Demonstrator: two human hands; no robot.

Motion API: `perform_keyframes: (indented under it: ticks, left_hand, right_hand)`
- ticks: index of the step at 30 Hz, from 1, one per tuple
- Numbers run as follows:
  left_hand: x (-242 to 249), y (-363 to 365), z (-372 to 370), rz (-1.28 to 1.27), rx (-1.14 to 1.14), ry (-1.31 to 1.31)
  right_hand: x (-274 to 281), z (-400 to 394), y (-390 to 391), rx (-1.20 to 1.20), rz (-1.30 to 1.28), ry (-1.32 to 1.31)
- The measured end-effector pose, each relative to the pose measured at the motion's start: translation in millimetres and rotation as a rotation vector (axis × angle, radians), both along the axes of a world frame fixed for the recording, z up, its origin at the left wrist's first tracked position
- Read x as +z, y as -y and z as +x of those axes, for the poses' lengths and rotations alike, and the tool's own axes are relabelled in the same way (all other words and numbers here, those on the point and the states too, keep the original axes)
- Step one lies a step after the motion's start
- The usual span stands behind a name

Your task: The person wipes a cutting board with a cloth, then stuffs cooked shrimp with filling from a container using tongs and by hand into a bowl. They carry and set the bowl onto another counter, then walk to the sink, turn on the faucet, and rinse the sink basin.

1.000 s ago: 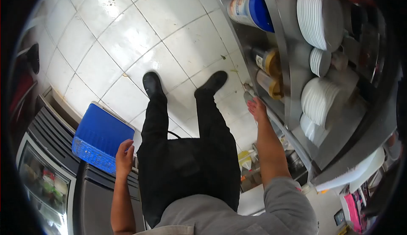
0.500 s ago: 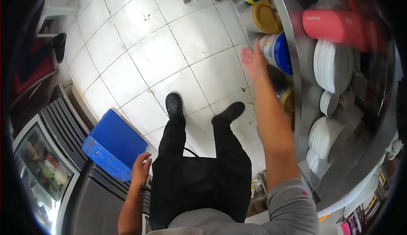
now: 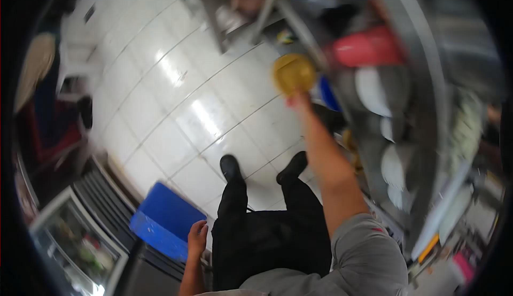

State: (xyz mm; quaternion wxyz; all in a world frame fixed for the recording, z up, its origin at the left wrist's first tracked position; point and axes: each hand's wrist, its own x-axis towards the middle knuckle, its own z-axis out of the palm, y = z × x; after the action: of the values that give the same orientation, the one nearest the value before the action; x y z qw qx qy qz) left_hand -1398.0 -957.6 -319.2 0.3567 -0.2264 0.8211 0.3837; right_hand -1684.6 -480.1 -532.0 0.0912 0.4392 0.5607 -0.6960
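Observation:
My right hand (image 3: 297, 99) grips the near edge of a tub with a round gold-yellow lid (image 3: 294, 74), outside the shelf's front edge. The lid faces up and hides most of the tub. Just right of it, a blue lid (image 3: 329, 94) shows inside the lower shelf, partly covered. My left hand (image 3: 197, 236) hangs low beside a blue plastic bin (image 3: 166, 218), holding nothing, its fingers loosely bent and apart. Motion blurs the right side of the view.
On the metal shelf unit stand a red container (image 3: 368, 47) and stacks of white plates (image 3: 373, 90). A glass-doored fridge (image 3: 80, 248) is at the lower left. Metal table legs (image 3: 211, 15) rise at the top. White tiles (image 3: 176, 109) cover the floor.
My right hand has moved from beside the blue-lidded tub to the gold-lidded one, which is now gripped and out past the shelf edge. The whole view has shifted and turned.

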Motion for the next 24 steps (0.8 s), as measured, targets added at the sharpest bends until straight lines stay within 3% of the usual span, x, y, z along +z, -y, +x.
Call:
perform_keyframes:
  ticks: [1,2,3,5,7,9,11,13,15,17,19,21,23,24]
  left_hand:
    - [0,-8,-16,0.062,-0.035,-0.041]
    - [7,-21,-40,0.106,-0.066,-0.068]
    - [22,-36,-64,0.148,-0.096,-0.095]
    - [50,-62,-111,0.203,-0.373,-0.321]
    - [122,-107,-160,0.300,-0.668,-0.522]
    - [198,-156,-194,0.498,-0.821,-0.497]
    - [258,-201,-209,0.686,-1.079,-0.558]
    - [296,-251,-205,0.991,-1.000,-0.376]
    - [330,-322,-201,0.909,-1.024,-0.667]
    - [341,-366,-197,0.908,-0.981,-0.731]
    - [335,-387,-202,0.909,-0.921,-0.797]
    - [319,-397,-230,1.305,-0.601,-0.053]
    - [310,-416,-247,1.241,-0.515,-0.093]
    - [306,-429,-257,1.048,-0.600,-0.041]
  right_hand:
    - [41,19,14,0.125,0.033,0.172]
    - [68,57,26,0.170,0.024,-0.023]
    - [149,76,45,0.149,0.046,0.062]
    - [245,125,50,0.344,-0.018,0.025]
    - [362,156,42,0.669,0.062,-0.002]
    - [474,175,33,0.763,0.271,0.026]
    - [527,204,16,0.759,0.617,-0.264]
    - [616,199,-7,0.677,0.611,-0.037]
    - [651,204,-60,0.574,1.080,-0.373]
    - [676,194,-96,0.577,1.001,-0.260]
    - [668,192,-126,0.616,1.065,-0.320]
    - [665,188,-147,0.637,1.125,-0.394]
    - [667,189,-151,0.692,1.035,-0.361]
    - [659,190,-153,0.693,1.016,-0.380]
